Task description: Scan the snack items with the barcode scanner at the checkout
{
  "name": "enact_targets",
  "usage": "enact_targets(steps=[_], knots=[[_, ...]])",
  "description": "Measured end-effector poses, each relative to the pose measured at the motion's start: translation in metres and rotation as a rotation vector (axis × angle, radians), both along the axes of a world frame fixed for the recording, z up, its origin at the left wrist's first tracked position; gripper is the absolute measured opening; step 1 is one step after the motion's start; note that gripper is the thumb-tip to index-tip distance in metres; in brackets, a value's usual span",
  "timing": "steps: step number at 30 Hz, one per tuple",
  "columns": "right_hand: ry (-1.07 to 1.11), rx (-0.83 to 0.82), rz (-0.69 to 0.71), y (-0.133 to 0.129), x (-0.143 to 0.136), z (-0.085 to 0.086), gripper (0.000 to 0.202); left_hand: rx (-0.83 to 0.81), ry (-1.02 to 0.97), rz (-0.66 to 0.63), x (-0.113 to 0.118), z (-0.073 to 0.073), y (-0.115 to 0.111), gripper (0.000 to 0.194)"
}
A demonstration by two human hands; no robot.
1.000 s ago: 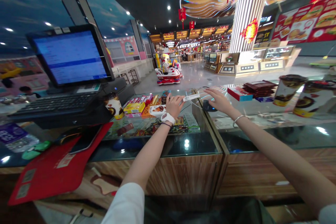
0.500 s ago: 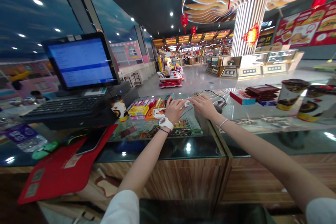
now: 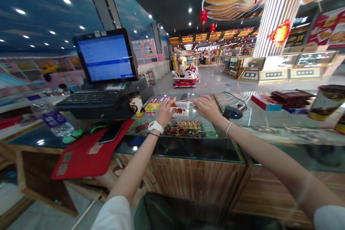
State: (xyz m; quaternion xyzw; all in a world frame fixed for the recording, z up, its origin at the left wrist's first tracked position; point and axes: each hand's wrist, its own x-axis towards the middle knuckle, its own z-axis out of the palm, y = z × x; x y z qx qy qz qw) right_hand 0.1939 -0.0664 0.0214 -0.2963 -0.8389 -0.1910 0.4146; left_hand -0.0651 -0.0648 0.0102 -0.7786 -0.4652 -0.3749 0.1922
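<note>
Over the glass counter (image 3: pixel 215 129), a white snack box with brown pictures (image 3: pixel 182 109) is between my two hands. My left hand (image 3: pixel 165 112) grips its left end, fingers curled over the top edge. At the right end, my right hand (image 3: pixel 207 107) has its bent fingers on the box. Just left of my left hand lie yellow and pink snack packs (image 3: pixel 153 106). A black barcode scanner (image 3: pixel 233 112) rests to the right of my right hand. Below the glass, several colourful packets (image 3: pixel 185 127) are on show.
At left stand a monitor (image 3: pixel 106 57), a keyboard (image 3: pixel 88 97) and a patterned cup (image 3: pixel 136 104). A phone (image 3: pixel 111 131) lies on a red mat (image 3: pixel 83 156), near a water bottle (image 3: pixel 57 124). To the right are dark red packs (image 3: pixel 291 97) and a large cup (image 3: pixel 327 102).
The view has turned left, so the counter things appear farther right. My hands have moved apart, and the white box now shows more plainly between them.
</note>
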Motion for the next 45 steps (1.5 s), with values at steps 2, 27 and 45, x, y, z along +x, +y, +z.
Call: enact_targets(steps=[2, 27, 45], knots=[[0.002, 0.001, 0.024, 0.003, -0.014, 0.0, 0.035, -0.005, -0.036, 0.041, -0.018, -0.005, 0.002, 0.036], [0.033, -0.112, -0.015, 0.017, -0.038, -0.047, 0.028, -0.065, 0.065, 0.277, -0.042, -0.015, -0.01, 0.027], [-0.136, -0.257, 0.011, 0.029, -0.038, -0.066, 0.032, -0.224, 0.091, 0.286, -0.041, -0.025, -0.004, 0.015]])
